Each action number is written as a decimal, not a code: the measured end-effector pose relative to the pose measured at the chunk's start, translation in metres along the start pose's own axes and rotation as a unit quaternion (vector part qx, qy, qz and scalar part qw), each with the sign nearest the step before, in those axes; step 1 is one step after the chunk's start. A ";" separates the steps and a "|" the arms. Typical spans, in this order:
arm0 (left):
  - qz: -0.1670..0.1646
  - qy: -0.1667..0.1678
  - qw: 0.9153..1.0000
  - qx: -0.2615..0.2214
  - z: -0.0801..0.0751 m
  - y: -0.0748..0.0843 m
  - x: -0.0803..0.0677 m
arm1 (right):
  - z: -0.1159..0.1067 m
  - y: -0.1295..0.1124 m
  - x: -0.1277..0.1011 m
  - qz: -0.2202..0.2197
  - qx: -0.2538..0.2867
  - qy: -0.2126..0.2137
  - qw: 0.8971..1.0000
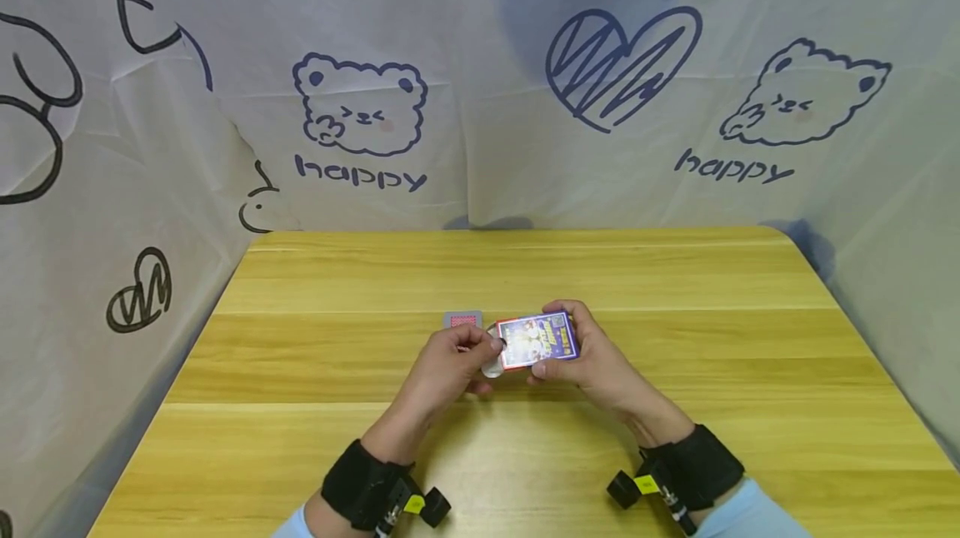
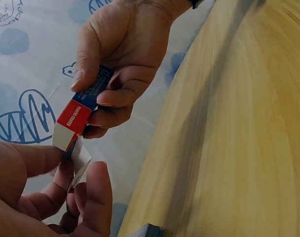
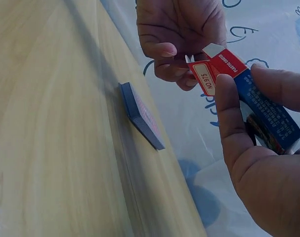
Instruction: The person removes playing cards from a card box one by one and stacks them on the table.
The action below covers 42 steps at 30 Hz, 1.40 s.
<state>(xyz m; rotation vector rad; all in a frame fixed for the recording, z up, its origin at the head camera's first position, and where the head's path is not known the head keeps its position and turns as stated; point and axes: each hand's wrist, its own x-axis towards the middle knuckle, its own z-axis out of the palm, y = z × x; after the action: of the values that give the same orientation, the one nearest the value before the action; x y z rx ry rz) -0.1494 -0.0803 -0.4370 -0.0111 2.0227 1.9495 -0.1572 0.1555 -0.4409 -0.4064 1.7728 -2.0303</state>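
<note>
A blue and red playing-card box (image 1: pixel 538 340) is held up over the table in the middle of the head view. My right hand (image 1: pixel 596 359) grips it along both sides, thumb at the near edge. At its left end the box stands open, with white flaps (image 2: pixel 81 157) sticking out. Finger and thumb of my left hand (image 1: pixel 448 361) pinch at this end flap. Behind the left hand lies a deck of cards (image 3: pixel 140 118), squared up, with a red-patterned back; the hand partly covers it in the head view.
The wooden table (image 1: pixel 315 371) reaches out to both sides of the hands. White cloth (image 1: pixel 495 138) with drawn bears and hearts hangs behind the table and at its sides. Black straps with small cameras (image 1: pixel 435 507) sit on both wrists.
</note>
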 end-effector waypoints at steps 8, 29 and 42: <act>0.007 0.000 1.000 0.006 0.000 0.001 0.000 | 0.001 0.000 0.000 0.001 -0.015 0.000 1.000; 0.001 0.016 1.000 -0.026 -0.005 0.002 0.003 | 0.001 0.002 0.002 -0.006 -0.010 0.025 1.000; -0.002 0.017 1.000 -0.019 -0.006 0.003 0.001 | 0.002 0.000 0.001 0.001 -0.019 0.055 0.998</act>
<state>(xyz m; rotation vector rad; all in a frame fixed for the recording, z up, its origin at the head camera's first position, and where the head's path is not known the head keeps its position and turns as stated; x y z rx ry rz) -0.1524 -0.0854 -0.4344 -0.0588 2.0053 1.9982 -0.1572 0.1534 -0.4409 -0.3111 1.8779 -2.0563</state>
